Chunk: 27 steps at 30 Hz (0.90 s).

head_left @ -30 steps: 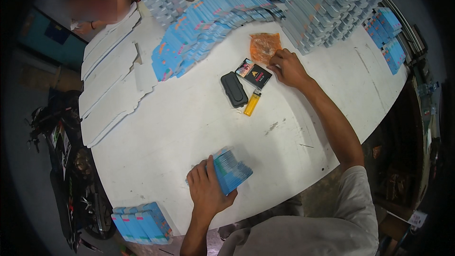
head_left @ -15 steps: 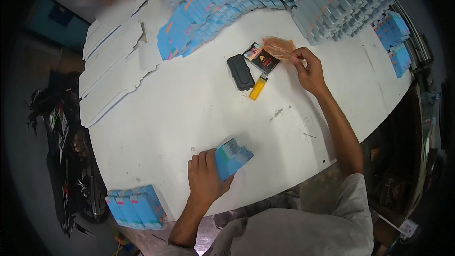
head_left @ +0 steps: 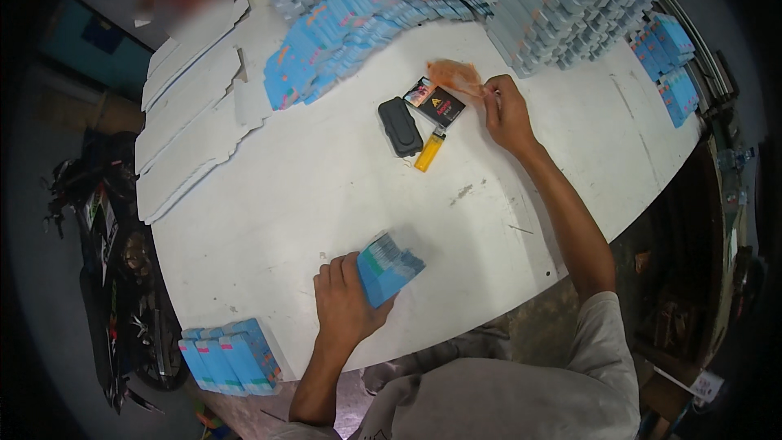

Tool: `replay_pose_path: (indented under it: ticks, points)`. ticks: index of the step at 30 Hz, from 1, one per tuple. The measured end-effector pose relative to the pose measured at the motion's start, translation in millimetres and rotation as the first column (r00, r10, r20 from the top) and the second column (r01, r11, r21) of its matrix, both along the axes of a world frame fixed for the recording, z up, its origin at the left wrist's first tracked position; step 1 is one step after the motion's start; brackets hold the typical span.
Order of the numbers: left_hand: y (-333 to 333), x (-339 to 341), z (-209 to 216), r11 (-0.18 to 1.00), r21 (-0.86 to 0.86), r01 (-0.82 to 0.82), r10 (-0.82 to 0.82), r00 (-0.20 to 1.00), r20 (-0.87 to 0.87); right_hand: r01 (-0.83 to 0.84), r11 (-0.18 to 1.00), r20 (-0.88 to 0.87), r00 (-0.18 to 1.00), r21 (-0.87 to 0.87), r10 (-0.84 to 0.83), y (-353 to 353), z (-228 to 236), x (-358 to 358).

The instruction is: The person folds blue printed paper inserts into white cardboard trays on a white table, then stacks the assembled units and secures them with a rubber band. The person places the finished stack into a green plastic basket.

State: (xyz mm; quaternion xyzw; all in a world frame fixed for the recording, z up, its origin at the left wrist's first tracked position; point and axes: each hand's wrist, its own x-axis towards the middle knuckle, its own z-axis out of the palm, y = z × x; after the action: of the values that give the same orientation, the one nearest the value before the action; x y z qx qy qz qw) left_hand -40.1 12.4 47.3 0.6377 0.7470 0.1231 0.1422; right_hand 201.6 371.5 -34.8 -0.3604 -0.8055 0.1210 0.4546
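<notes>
My left hand (head_left: 346, 301) is closed round a bundle of flat blue folded cartons (head_left: 389, 270), held upright near the table's front edge. The layered edges of the bundle face away from me. Farther off on the right, the fingers of my right hand (head_left: 508, 116) pinch the near corner of a crumpled orange translucent plastic bag (head_left: 454, 78). What the bag contains is too unclear to name. Touching the bag is a dark cigarette pack (head_left: 440, 104), with a yellow lighter (head_left: 430, 152) and a black oblong case (head_left: 400, 126) close by.
Blue cartons (head_left: 358, 20) fan across the back of the white table (head_left: 269, 220). Tall carton stacks (head_left: 562, 12) rise behind at the right. White sheets (head_left: 191, 126) lie left. Carton bundles (head_left: 232, 358) sit at the front left corner. A motorcycle (head_left: 114, 277) stands beyond the left edge.
The whole view has shifted a little. My right hand and the orange bag have moved slightly left, the corner still pinched. The left hand keeps its hold on the carton bundle.
</notes>
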Motion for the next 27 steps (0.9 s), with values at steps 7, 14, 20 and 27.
replay_pose_path:
  ticks: [7,14,20,27]
  points:
    - [2,2,1,1.000,0.005,-0.014,0.014,1.000,0.007,0.014,1.000,0.358,0.934,-0.014,-0.009,2,-7,-8]
    - [1,2,5,1.000,-0.026,-0.017,0.017,1.000,-0.005,0.001,0.997,0.362,0.932,-0.075,0.026,-6,2,-14]
    - [2,2,0,1.000,0.013,0.013,-0.013,1.000,-0.010,0.041,0.993,0.330,0.944,-0.115,-0.001,-16,2,-6]
    - [0,2,4,0.999,0.034,-0.001,0.001,1.000,0.004,-0.062,0.997,0.115,0.992,0.044,0.056,-47,29,2]
